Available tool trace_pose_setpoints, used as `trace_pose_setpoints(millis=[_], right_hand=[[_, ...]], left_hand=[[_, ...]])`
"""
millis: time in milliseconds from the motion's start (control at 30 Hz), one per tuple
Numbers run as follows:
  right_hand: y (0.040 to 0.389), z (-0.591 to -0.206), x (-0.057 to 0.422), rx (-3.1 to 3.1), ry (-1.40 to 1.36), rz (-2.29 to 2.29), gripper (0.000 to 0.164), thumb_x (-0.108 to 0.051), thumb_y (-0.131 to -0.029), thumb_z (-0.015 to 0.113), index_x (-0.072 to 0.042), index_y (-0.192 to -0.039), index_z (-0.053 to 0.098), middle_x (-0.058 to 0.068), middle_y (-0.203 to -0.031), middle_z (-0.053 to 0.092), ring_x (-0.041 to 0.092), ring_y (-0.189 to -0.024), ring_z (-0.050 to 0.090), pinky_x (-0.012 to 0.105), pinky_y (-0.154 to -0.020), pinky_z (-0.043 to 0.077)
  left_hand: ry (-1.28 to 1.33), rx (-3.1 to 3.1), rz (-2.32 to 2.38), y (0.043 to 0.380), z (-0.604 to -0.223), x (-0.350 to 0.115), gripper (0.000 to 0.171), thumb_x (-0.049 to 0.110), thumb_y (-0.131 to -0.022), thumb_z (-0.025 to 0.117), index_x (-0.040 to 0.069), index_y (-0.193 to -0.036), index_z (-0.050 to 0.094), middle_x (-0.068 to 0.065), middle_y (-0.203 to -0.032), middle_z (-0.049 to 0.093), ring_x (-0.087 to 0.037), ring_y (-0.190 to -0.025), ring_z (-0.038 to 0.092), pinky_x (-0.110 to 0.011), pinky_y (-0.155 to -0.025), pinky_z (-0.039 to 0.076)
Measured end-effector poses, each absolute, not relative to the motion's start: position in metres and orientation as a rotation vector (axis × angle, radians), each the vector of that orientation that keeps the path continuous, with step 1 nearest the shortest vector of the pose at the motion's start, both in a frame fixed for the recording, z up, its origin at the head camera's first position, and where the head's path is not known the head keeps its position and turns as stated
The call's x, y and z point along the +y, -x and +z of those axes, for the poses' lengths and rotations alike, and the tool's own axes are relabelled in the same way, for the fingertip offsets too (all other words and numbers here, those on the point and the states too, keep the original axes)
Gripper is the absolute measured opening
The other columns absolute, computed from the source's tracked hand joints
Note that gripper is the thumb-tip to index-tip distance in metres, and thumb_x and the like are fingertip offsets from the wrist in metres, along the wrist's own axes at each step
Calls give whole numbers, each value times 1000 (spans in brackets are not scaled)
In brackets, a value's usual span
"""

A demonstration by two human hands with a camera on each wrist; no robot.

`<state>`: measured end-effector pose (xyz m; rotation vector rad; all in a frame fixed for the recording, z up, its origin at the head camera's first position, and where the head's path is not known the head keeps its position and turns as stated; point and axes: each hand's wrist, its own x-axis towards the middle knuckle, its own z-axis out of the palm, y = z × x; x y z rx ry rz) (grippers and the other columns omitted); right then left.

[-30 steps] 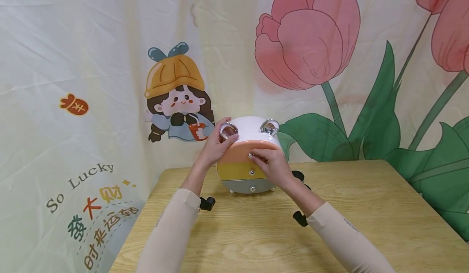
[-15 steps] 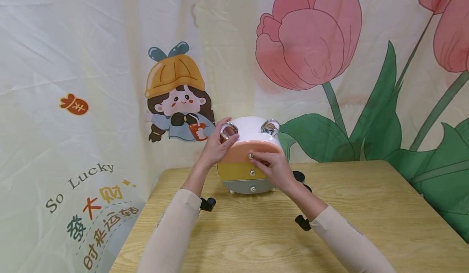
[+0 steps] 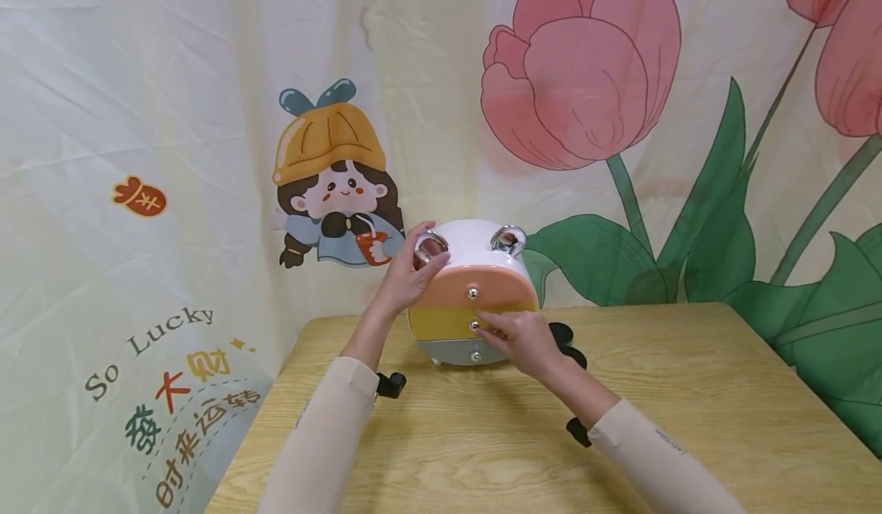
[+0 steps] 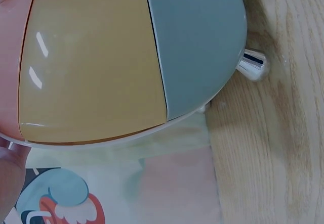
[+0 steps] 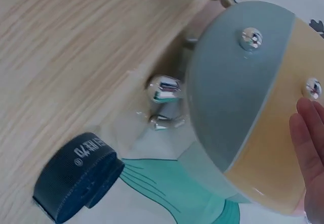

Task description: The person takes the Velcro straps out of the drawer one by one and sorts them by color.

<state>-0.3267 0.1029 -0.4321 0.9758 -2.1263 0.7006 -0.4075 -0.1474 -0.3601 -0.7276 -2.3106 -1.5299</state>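
A small round-fronted drawer box [image 3: 475, 242] stands on the table, with a white top and silver ear-shaped rings. Its pink top drawer [image 3: 448, 288], yellow middle drawer [image 3: 441, 322] and grey-blue bottom drawer [image 3: 444, 351] are all pushed in, each with a silver knob. My left hand [image 3: 403, 280] grips the box's upper left corner at the left ear [image 3: 431, 246], thumb in front and fingers partly hidden behind. At the middle knob [image 5: 312, 88], my right hand [image 3: 529, 342] has thumb and forefinger spread around it; fingertips lie close beside the knob in the right wrist view.
The wooden table [image 3: 468, 445] carries the box near its back edge. Behind hangs a printed cloth [image 3: 441, 116] with tulips and a cartoon girl. A black strap piece [image 5: 76, 178] shows in the right wrist view.
My right hand has let go of the pink drawer's knob and moved down to the yellow drawer's knob. The left hand and the box stay put.
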Motion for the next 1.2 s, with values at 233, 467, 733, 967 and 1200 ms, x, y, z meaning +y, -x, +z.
trace_pose_setpoints(millis=[233, 467, 733, 967, 1200], right_hand=[[334, -445, 98, -2101, -1010, 581, 23, -16, -84, 87, -16, -107, 82, 0, -90, 80, 12, -73, 72, 25, -70, 60], [340, -451, 93, -2029, -1009, 519, 22, -14, -82, 88, -15, -103, 82, -1, -90, 79, 10, -71, 68, 24, -68, 60], [343, -455, 91, -2017, -1021, 519, 20, -13, -84, 87, -13, -103, 81, 0, -92, 78, 13, -76, 73, 24, -70, 60], [346, -459, 93, -2007, -1037, 543, 25, -14, -83, 87, -14, -107, 82, 0, -95, 78, 13, -78, 74, 25, -73, 61], [350, -463, 95, -1975, -1052, 506, 30, -13, -83, 87, -14, -112, 81, 0, -98, 79, 13, -82, 76, 25, -77, 61]], left_hand=[[718, -2314, -1528, 405, -360, -148, 70, 43, -99, 71, 29, -158, 36, -14, -136, 56, -29, -116, 63, -48, -101, 54], [711, -2324, -1512, 407, -361, -148, 71, 47, -98, 70, 32, -158, 36, -13, -141, 54, -29, -119, 62, -51, -104, 52], [698, -2334, -1482, 407, -361, -148, 72, 50, -98, 70, 33, -158, 36, -13, -147, 51, -31, -124, 59, -55, -108, 49], [718, -2324, -1498, 407, -361, -148, 73, 45, -99, 70, 26, -159, 34, -14, -141, 54, -29, -119, 62, -50, -102, 53], [716, -2323, -1518, 407, -361, -147, 71, 40, -100, 70, 27, -159, 34, -16, -140, 54, -32, -119, 61, -52, -103, 52]])
